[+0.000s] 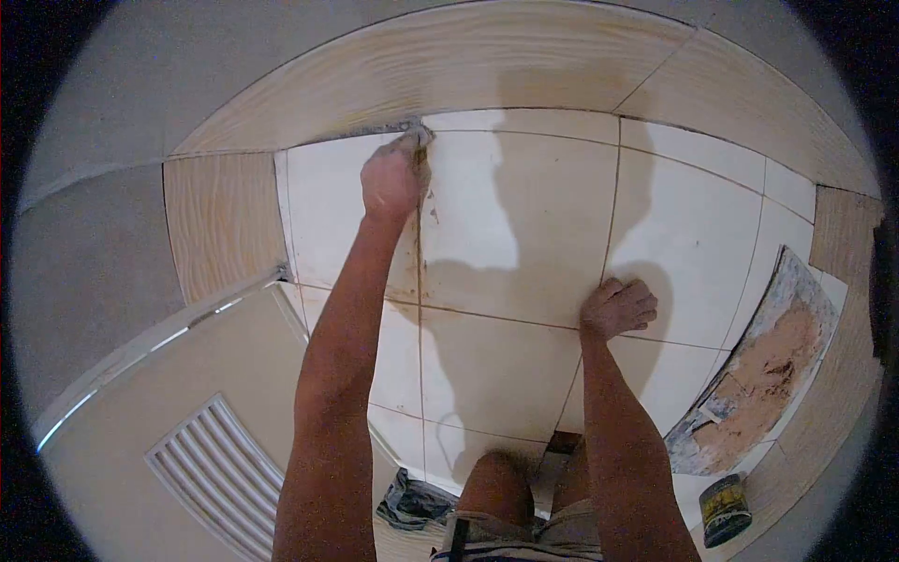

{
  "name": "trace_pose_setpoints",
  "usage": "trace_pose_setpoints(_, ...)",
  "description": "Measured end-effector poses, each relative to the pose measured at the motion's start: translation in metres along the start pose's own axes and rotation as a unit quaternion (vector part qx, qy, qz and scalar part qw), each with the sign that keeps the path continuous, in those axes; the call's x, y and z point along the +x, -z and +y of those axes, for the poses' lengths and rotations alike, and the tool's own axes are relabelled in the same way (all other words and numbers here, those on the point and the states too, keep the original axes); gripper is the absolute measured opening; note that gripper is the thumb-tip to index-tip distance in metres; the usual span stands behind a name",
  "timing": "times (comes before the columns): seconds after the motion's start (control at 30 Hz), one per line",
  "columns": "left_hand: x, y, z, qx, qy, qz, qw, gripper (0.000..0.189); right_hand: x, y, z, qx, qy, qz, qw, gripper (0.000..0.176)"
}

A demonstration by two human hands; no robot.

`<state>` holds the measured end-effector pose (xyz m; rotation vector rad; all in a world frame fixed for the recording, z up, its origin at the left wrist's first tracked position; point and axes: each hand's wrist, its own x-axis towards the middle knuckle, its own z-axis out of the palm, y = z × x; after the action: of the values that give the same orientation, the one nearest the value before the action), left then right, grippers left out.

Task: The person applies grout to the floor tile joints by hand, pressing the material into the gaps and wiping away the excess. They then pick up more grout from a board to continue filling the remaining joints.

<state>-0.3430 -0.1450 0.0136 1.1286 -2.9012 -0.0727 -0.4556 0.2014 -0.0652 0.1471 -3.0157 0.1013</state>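
Note:
My left hand (391, 178) reaches to the far edge of the floor, its fingers closed around something small and greyish at the foot of the wall; I cannot tell what it is. Dark grey paste (389, 127) lines the joint there, just left of the fingertips. Beneath that hand runs a brown-stained joint (420, 253) between white floor tiles. My right hand (620, 307) rests on a white tile (679, 281) near a crossing of joints, fingers extended to the right, holding nothing.
Wood-patterned tiles (421, 70) cover the lower wall. At right lies a worn sheet (796, 272) with pinkish-brown powder (763, 375), beside a dark tub (725, 510). A door (122, 426) with a slatted vent (220, 459) stands left. A black plastic bag (412, 501) and small dark square (564, 441) lie near my knees.

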Motion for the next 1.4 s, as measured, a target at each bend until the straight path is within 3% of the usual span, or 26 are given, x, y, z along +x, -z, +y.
trace_pose_setpoints(0.17, -0.117, 0.010, 0.035, -0.023, 0.062, -0.102, 0.993, 0.036, 0.000, -0.001, 0.002, 0.019, 0.002, -0.019, 1.000, 0.036)
trace_pose_setpoints(0.2, -0.146, -0.004, 0.028, -0.012, 0.015, -0.033, 0.999, 0.039, 0.000, 0.002, 0.001, 0.040, -0.001, -0.021, 0.999, 0.036)
trace_pose_setpoints(0.23, -0.161, 0.005, 0.032, 0.009, 0.030, -0.107, 0.994, 0.043, -0.001, 0.003, 0.001, 0.044, 0.000, -0.024, 0.999, 0.036)
trace_pose_setpoints(0.27, -0.163, 0.010, 0.029, 0.013, 0.031, -0.105, 0.994, 0.043, -0.001, 0.001, 0.000, 0.057, 0.001, -0.010, 0.998, 0.036)
trace_pose_setpoints(0.33, -0.160, 0.028, 0.025, -0.064, 0.019, -0.205, 0.976, 0.044, 0.001, -0.003, 0.003, 0.068, 0.000, 0.004, 0.998, 0.036)
trace_pose_setpoints(0.37, -0.148, 0.030, 0.009, -0.150, -0.038, -0.127, 0.980, 0.032, 0.001, -0.007, 0.004, 0.023, 0.033, 0.061, 0.997, 0.036)
trace_pose_setpoints(0.4, -0.119, 0.042, 0.004, -0.111, -0.007, -0.178, 0.978, 0.028, -0.002, -0.009, 0.005, -0.024, 0.067, 0.116, 0.991, 0.036)
trace_pose_setpoints(0.47, -0.063, 0.028, -0.019, -0.033, -0.012, -0.114, 0.993, 0.035, 0.002, -0.002, 0.001, -0.003, 0.045, 0.068, 0.997, 0.036)
trace_pose_setpoints(0.5, -0.034, 0.035, -0.010, -0.091, -0.041, 0.001, 0.995, 0.030, 0.003, 0.004, -0.001, 0.021, 0.022, 0.023, 0.999, 0.036)
trace_pose_setpoints(0.53, -0.017, 0.029, -0.011, -0.136, -0.084, 0.030, 0.987, 0.031, 0.004, 0.005, -0.003, 0.019, 0.026, 0.024, 0.999, 0.036)
trace_pose_setpoints(0.6, -0.026, 0.009, -0.014, -0.117, -0.059, 0.020, 0.991, 0.033, 0.004, 0.006, -0.003, 0.034, 0.014, 0.016, 0.999, 0.036)
trace_pose_setpoints(0.67, -0.057, 0.011, -0.011, -0.191, -0.112, -0.007, 0.975, 0.035, 0.003, 0.003, 0.001, 0.026, 0.025, 0.030, 0.999, 0.035)
trace_pose_setpoints(0.77, -0.144, 0.019, -0.004, -0.223, -0.135, -0.022, 0.965, 0.036, 0.002, 0.002, 0.002, 0.036, 0.033, 0.043, 0.998, 0.034)
trace_pose_setpoints(0.83, -0.193, 0.024, -0.003, -0.154, -0.116, -0.091, 0.977, 0.039, 0.002, 0.002, 0.000, 0.049, 0.027, 0.040, 0.998, 0.034)
trace_pose_setpoints(0.93, -0.180, 0.033, -0.010, -0.171, -0.157, -0.169, 0.958, 0.039, 0.001, 0.004, 0.001, 0.075, 0.044, 0.063, 0.994, 0.032)
trace_pose_setpoints(1.0, -0.133, 0.034, -0.012, -0.220, -0.119, -0.101, 0.963, 0.039, 0.003, 0.008, -0.002, 0.082, 0.018, 0.029, 0.996, 0.032)
trace_pose_setpoints(1.03, -0.111, 0.026, -0.016, -0.136, -0.069, -0.084, 0.985, 0.038, 0.004, 0.008, -0.001, 0.079, 0.020, 0.028, 0.996, 0.032)
trace_pose_setpoints(1.1, -0.074, 0.015, -0.011, -0.142, -0.118, 0.032, 0.982, 0.037, 0.004, 0.005, -0.001, 0.046, -0.002, 0.001, 0.999, 0.037)
trace_pose_setpoints(1.13, -0.084, 0.011, -0.007, -0.145, -0.112, 0.034, 0.983, 0.037, 0.005, 0.004, -0.001, 0.045, 0.005, 0.002, 0.999, 0.037)
trace_pose_setpoints(1.2, -0.120, 0.018, 0.008, -0.142, -0.034, -0.064, 0.987, 0.031, 0.004, 0.004, -0.002, 0.036, 0.002, 0.030, 0.999, 0.036)
trace_pose_setpoints(1.27, -0.176, 0.009, 0.005, -0.213, -0.096, -0.036, 0.972, 0.031, 0.003, 0.003, -0.001, 0.053, 0.011, 0.031, 0.998, 0.037)
trace_pose_setpoints(1.33, -0.225, 0.008, 0.002, -0.169, -0.098, -0.087, 0.977, 0.031, 0.004, 0.002, -0.002, 0.074, 0.014, 0.037, 0.997, 0.039)
trace_pose_setpoints(1.4, -0.194, 0.026, -0.004, -0.211, -0.093, -0.090, 0.969, 0.035, 0.001, -0.001, -0.001, 0.026, 0.014, 0.038, 0.999, 0.039)
